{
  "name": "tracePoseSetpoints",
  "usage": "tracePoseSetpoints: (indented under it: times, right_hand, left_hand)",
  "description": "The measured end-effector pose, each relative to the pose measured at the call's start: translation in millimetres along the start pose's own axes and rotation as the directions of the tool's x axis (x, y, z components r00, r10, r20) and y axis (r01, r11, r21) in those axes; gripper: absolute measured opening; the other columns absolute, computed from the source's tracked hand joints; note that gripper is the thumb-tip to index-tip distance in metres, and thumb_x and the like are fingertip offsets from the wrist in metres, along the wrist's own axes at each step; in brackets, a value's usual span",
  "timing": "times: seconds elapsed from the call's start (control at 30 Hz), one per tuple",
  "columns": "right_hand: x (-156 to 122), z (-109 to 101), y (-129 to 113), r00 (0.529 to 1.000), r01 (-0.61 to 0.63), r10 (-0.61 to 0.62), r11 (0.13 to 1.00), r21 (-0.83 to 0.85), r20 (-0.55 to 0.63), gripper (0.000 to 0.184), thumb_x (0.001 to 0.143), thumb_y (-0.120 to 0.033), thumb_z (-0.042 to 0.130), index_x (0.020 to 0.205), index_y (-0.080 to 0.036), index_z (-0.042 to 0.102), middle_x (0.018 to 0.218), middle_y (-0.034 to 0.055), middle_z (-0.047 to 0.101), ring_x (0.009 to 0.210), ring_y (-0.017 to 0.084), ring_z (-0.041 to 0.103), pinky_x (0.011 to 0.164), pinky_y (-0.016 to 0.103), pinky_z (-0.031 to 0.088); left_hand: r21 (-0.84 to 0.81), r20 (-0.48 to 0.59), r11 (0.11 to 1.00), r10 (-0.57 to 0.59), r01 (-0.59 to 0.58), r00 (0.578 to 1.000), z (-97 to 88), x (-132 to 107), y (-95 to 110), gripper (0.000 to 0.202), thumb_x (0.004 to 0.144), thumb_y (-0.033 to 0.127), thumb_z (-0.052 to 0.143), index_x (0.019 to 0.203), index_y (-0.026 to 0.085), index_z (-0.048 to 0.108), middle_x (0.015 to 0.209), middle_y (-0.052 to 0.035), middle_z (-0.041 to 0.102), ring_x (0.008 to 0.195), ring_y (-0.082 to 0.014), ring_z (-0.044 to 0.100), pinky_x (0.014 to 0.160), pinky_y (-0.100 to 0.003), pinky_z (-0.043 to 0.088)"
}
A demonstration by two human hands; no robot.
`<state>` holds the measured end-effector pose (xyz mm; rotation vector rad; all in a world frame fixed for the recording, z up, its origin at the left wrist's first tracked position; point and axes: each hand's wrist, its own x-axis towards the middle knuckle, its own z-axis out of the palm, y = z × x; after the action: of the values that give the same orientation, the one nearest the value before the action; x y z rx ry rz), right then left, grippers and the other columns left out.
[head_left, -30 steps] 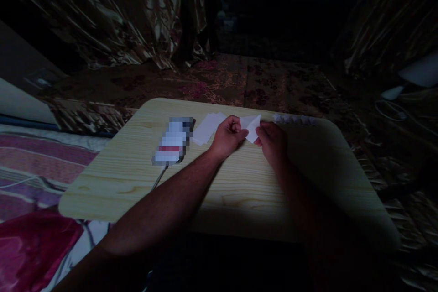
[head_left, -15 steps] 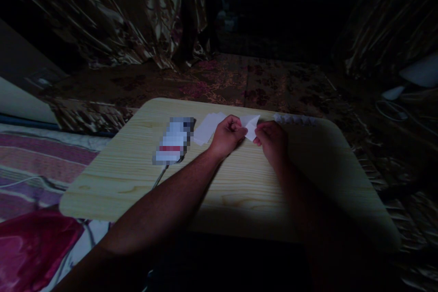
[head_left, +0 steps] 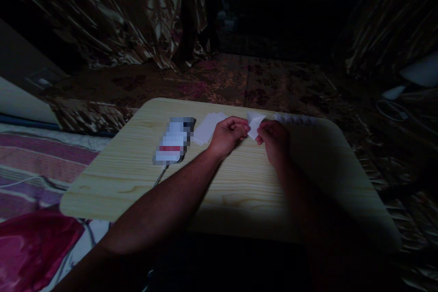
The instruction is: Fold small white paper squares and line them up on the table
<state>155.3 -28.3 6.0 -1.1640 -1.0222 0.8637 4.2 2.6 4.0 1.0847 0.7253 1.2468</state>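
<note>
A small white sheet of paper [head_left: 254, 124], partly folded with a pointed flap, is held up over the far side of the table. My right hand [head_left: 274, 140] pinches its lower right edge between thumb and fingers. At the paper's left edge, the closed fingertips of my left hand [head_left: 226, 137] grip it; the exact contact is hard to see in the dim light. Just left of that hand lies a spread stack of white paper sheets [head_left: 206, 128]. Beyond my right hand, several small folded paper pieces [head_left: 296, 119] stand in a row along the far edge.
A pixelated phone [head_left: 173, 141] with a cable lies left on the wooden table [head_left: 239, 191]. Patterned cloth [head_left: 219, 77] covers the ledge behind it. Striped bedding [head_left: 44, 159] and a shiny red cloth [head_left: 34, 246] are at left. A pale lamp [head_left: 419, 73] stands at right.
The paper has shifted slightly right and turned in my fingers. My left fingers have moved right along its edge, their grip altered; my right hand has moved slightly right.
</note>
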Motion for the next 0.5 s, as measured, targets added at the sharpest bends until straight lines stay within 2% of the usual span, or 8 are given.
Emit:
tracePoseSetpoints:
  times: [0.27,0.5]
  right_hand:
    - [0.6,-0.5,2.7,1.000,0.014,-0.014,1.000,-0.001,0.016,0.019,0.071,-0.031,0.074,0.082,-0.019,0.063,0.056,-0.0048,0.065,0.045,0.011,0.058,0.044,0.021,0.044]
    - [-0.4,0.1,1.3,0.999,0.033,-0.033,0.998,-0.058,0.017,0.018,0.072,-0.031,0.072,0.082,-0.020,0.063,0.054,-0.0053,0.064,0.044,0.010,0.056,0.045,0.022,0.043]
  left_hand:
    - [-0.002,-0.007,1.000,0.008,-0.008,1.000,-0.5,0.4,0.7,0.033,0.068,0.038,0.088,0.085,0.014,0.072,0.062,-0.0016,0.068,0.056,-0.0093,0.059,0.053,-0.021,0.044]
    - [0.006,-0.018,0.999,-0.045,0.045,0.999,-0.5,-2.1,2.8,0.028,0.065,0.032,0.087,0.080,0.016,0.070,0.061,0.0006,0.065,0.048,-0.0075,0.052,0.046,-0.020,0.036]
